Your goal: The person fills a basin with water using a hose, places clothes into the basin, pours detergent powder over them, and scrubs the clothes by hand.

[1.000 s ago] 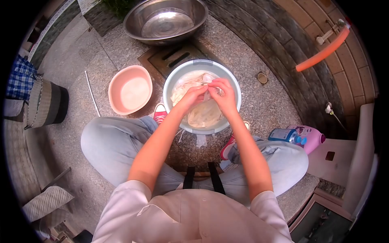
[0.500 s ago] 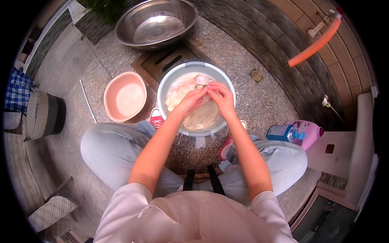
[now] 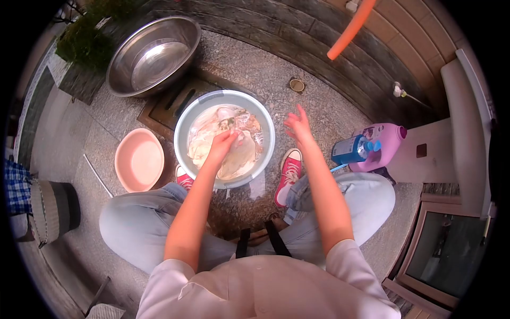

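Observation:
A round pale blue basin (image 3: 269, 139) stands on the ground between my feet. Light-coloured wet cloth (image 3: 204, 144) lies in water inside it. My left hand (image 3: 226, 143) is over the middle of the basin with its fingers pinched together at the cloth; what they grip, if anything, is too small to name. To the right of the basin, my right hand (image 3: 298, 127) hangs in the air, fingers apart, holding nothing.
A pink basin (image 3: 139, 160) sits at the left, a large metal bowl (image 3: 159, 59) behind it. On the right stand a blue bottle (image 3: 348, 150) and a pink jug (image 3: 390, 139). An orange hose (image 3: 351, 31) hangs near the wall; a small round cup-like object (image 3: 297, 85) lies behind.
My hands, together over the basin before, are now apart: the right one has moved out past the rim and its fingers have opened. The view has turned to the right.

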Demonstrator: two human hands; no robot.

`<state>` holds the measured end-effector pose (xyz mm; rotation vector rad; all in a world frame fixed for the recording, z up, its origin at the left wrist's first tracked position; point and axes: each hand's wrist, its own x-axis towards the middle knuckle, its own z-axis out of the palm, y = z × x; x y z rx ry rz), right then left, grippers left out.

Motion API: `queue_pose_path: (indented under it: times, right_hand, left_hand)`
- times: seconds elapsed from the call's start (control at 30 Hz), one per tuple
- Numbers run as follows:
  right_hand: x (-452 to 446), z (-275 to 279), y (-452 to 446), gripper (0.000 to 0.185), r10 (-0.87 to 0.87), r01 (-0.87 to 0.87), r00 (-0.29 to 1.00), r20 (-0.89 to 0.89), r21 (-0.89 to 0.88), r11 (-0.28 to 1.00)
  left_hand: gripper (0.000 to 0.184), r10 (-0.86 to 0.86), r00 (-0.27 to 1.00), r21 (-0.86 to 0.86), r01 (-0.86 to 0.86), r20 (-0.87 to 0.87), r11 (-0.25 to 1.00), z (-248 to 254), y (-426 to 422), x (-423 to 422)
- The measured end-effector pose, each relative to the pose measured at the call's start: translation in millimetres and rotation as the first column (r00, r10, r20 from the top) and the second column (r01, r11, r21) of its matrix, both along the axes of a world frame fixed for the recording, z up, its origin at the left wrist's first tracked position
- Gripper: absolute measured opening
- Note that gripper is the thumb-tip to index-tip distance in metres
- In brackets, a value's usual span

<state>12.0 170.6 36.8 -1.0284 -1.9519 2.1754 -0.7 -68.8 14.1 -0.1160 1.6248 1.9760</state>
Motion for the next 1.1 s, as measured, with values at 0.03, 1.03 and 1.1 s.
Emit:
queue_pose_path:
  times: [0.03,1.03,1.1]
  right_hand:
    - [2,-1,1,0.042,-0.017,0.017,1.0,-0.001,-0.001,1.0]
    - [176,244,161,0.02,-0.038,0.297,0.899,-0.437,0.54,0.788]
    - [215,202,208,0.018,-0.184,0.38,0.906,-0.381,0.542,0.75]
  left_hand:
    - [0.022,0.001,1.0,-0.055,-0.003,-0.031,0.999,-11,2,0]
    - [0.025,-0.782,0.607,-0.829,0.358,-0.144,0.431,-156,50,7]
    - [0.022,-0.711,0.664,-0.797,0.288,-0.233,0.531,-137,59,6]
